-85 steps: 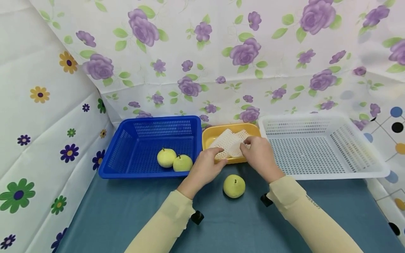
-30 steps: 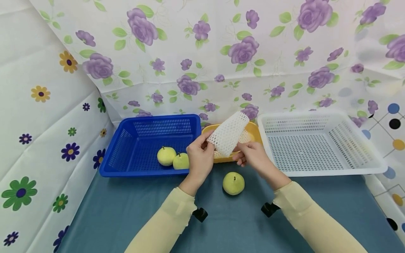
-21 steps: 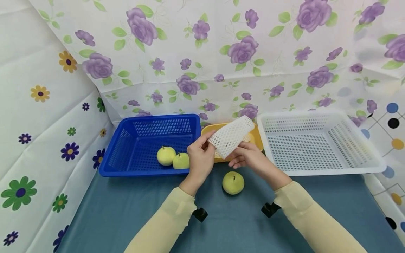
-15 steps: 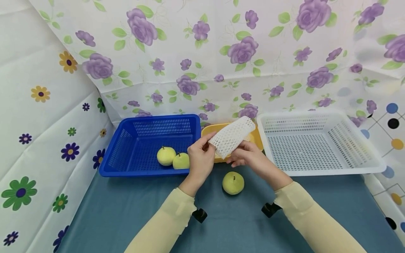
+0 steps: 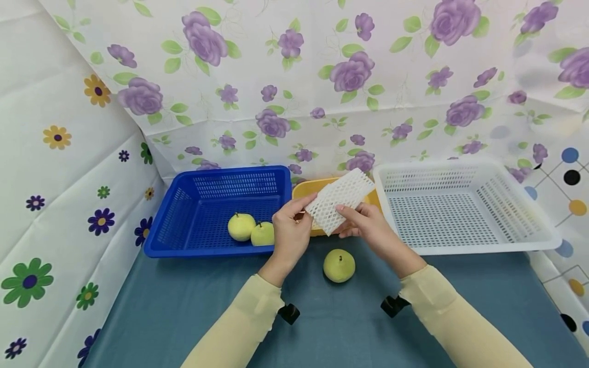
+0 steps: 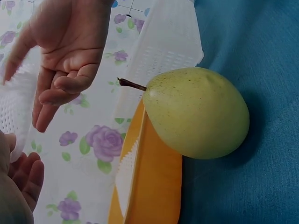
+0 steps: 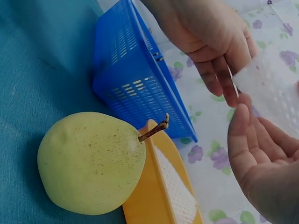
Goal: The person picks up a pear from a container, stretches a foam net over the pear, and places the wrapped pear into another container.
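A white foam fruit net (image 5: 338,199) is held up over the yellow basket (image 5: 303,190). My left hand (image 5: 292,232) pinches its lower left end between thumb and fingers. My right hand (image 5: 370,227) holds the net's lower right side, with the thumb lying on top and the fingers underneath. On the table just in front of the hands stands a yellow-green pear (image 5: 339,266), stem up, touched by neither hand. The pear (image 6: 196,113) looms close in the left wrist view. More white netting (image 7: 175,186) lies in the yellow basket, partly hidden by the hands in the head view.
At the left a blue basket (image 5: 158,240) contains two pears (image 5: 241,227). A white basket (image 5: 465,250) stands at the right, beside the yellow one. Behind them hangs a flowered sheet (image 5: 313,66). Blue-green cloth (image 5: 331,337) covers the table.
The net has been lifted out of the yellow basket by both hands and tilted to the right. Over the last half second my right thumb has moved onto the net's upper side.
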`<action>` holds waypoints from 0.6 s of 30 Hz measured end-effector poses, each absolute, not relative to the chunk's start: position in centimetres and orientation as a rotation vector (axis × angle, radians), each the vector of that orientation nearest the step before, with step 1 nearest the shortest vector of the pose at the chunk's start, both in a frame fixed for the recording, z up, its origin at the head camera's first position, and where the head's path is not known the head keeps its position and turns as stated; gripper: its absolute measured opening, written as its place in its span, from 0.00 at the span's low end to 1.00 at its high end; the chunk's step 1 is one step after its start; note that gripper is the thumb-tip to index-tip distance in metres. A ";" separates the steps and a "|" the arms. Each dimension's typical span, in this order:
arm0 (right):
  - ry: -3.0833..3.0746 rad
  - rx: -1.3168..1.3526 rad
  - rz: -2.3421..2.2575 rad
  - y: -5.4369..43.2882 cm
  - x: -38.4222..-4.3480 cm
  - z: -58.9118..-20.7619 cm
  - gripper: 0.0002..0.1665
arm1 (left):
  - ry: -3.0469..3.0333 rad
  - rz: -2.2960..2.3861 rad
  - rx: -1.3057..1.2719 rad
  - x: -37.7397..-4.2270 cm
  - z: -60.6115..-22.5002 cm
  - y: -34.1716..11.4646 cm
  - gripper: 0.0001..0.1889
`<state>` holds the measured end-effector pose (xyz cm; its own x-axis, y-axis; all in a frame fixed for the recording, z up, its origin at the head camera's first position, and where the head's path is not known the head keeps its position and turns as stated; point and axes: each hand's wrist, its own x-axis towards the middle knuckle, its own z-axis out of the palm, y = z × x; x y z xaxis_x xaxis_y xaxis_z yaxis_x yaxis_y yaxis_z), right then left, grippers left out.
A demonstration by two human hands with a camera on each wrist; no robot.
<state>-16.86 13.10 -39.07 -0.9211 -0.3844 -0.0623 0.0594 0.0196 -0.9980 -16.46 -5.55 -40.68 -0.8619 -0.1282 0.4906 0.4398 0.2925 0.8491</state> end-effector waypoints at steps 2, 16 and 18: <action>2.028 -0.308 -1.997 13.2 -17.0 -39.2 0.28 | -2.106 -1.601 -0.297 -16.6 -41.0 -5.6 0.19; 2.431 -0.317 -2.019 13.6 -15.9 -37.7 0.18 | -2.147 -2.411 0.007 -16.3 -39.2 -6.0 0.22; 2.512 -0.402 -1.976 13.4 -15.3 -37.3 0.16 | -2.127 -2.537 0.038 -16.3 -39.0 -6.0 0.24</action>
